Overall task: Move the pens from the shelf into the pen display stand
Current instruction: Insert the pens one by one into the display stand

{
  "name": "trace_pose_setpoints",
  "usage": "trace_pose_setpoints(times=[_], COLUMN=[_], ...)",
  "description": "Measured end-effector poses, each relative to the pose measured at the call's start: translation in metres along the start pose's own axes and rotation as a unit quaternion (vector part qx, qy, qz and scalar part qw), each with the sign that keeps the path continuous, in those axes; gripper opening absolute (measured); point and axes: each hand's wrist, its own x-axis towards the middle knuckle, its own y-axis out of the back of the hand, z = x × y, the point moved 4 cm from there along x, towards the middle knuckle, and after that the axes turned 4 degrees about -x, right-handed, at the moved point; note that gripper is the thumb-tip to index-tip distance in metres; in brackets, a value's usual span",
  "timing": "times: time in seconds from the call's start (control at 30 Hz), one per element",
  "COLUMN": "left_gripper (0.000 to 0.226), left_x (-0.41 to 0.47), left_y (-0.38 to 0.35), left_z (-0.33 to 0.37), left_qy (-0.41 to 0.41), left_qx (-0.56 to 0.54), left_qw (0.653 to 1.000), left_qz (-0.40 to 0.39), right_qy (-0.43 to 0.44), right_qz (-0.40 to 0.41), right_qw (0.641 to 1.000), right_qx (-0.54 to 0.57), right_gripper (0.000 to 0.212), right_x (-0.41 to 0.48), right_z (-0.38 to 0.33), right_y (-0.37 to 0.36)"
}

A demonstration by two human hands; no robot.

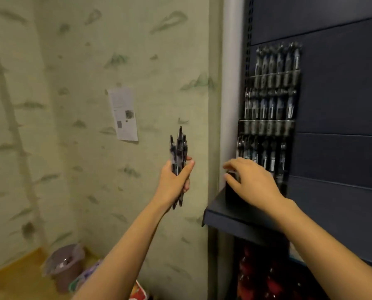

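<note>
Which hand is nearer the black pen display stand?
Right. The right hand reaches the black pen display stand at its base; the left hand grips black pens apart, to its left.

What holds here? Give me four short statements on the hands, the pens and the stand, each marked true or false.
1. The left hand grips a bundle of pens. True.
2. The pen display stand is empty. False: its tiers hold rows of pens.
3. The right hand holds one pen up high. False: it reaches to a dark box on the shelf.
4. A paper sheet hangs on the wall. True.
</note>
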Motion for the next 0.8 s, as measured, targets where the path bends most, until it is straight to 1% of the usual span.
trace_pose_setpoints(times=[0.17,0.27,0.43,0.67,0.8], left_gripper=[0.002,0.001,0.003,0.002,0.003], left_x=[0.038,0.058,0.078,0.097,0.099], left_y=[-0.039,-0.057,-0.077,-0.093,-0.099], left_z=[-0.011,-0.013,-0.011,-0.005,-0.009], left_qy=[-0.004,-0.012,-0.018,-0.018,-0.017], left_qx=[-0.038,-0.050,-0.082,-0.133,-0.162], left_qw=[0.997,0.995,0.989,0.975,0.963], left_qz=[-0.062,-0.088,-0.119,-0.176,-0.215], right_qy=[-0.067,-0.092,-0.109,-0.115,-0.125], right_qz=[0.025,0.039,0.084,0.091,0.112], right_qw=[0.997,0.995,0.990,0.989,0.985], right_qx=[-0.034,-0.027,0.020,0.015,0.032], right_gripper=[0.028,0.028,0.022,0.019,0.017], right_x=[0.003,0.010,0.023,0.042,0.048], right_z=[0.035,0.052,0.069,0.074,0.069], right_y=[0.016,0.023,0.035,0.043,0.044])
